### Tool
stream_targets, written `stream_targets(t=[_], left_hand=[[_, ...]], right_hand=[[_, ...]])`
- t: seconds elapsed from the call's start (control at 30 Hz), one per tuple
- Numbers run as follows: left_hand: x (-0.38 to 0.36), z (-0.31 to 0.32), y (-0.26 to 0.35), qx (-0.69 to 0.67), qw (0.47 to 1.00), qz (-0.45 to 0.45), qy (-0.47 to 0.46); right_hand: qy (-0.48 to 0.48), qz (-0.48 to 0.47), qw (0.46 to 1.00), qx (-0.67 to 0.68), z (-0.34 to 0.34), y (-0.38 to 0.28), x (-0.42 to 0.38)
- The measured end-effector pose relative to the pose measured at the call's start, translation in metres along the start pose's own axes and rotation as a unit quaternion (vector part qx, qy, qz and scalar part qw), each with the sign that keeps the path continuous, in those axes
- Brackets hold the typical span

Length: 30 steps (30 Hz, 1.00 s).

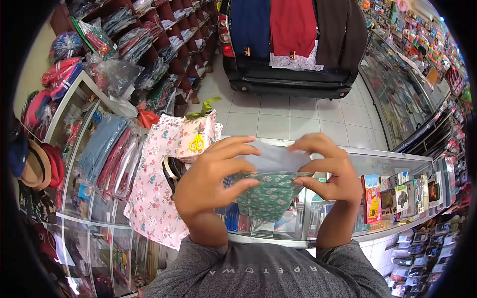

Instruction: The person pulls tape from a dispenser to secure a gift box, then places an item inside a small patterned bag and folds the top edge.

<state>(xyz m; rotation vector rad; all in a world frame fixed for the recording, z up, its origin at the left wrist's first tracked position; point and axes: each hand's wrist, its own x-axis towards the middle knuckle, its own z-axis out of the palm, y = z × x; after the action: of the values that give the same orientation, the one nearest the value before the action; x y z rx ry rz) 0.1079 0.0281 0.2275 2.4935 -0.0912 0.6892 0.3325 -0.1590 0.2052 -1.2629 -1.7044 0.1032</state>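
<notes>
Both hands are raised above the glass surface (392,161), holding one small packet between them. The left hand (211,174) pinches the left side of a green floral cloth (268,193), thumb underneath and fingers curled over the top; the right hand (330,171) does the same on the right side. Above the cloth's edge a flap of clear plastic (276,156) stands up between the fingertips, so the cloth seems to sit in a see-through bag whose mouth both hands keep pulled taut and level. Held that way, the cloth hangs down in a rounded fold and stays clear of the surface, with its print facing the person.

Behind the left hand, on the surface, lies a pink floral sheet (156,188) that drapes over the front edge, and past it a smaller pink package (198,131) carries yellow scissors (197,143) on top, within easy reach and probably weighing it down. Just beside the left hand's wrist a dark hairband (171,171) rests on the sheet. To the right of the right hand, small boxed toys (392,196) stand upright inside the case, faces outward. Beyond the surface a black car (288,74) is parked with garments hung across its open back.
</notes>
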Motion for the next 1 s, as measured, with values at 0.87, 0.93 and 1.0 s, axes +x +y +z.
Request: stream_targets(t=[0.87, 0.93, 1.0], left_hand=[[-0.001, -0.004, -0.015, 0.009, 1.000, -0.009, -0.012], [0.011, 0.005, 0.003, 0.059, 0.973, -0.030, 0.222], [0.000, 0.010, -0.002, 0.062, 0.991, -0.013, 0.121]], right_hand=[[0.082, -0.046, 0.994, -0.064, 0.020, -0.014, 0.002], [0.180, -0.028, 0.977, -0.107, 0.022, -0.017, 0.002], [0.199, 0.010, 0.973, -0.119, 0.026, -0.024, 0.003]])
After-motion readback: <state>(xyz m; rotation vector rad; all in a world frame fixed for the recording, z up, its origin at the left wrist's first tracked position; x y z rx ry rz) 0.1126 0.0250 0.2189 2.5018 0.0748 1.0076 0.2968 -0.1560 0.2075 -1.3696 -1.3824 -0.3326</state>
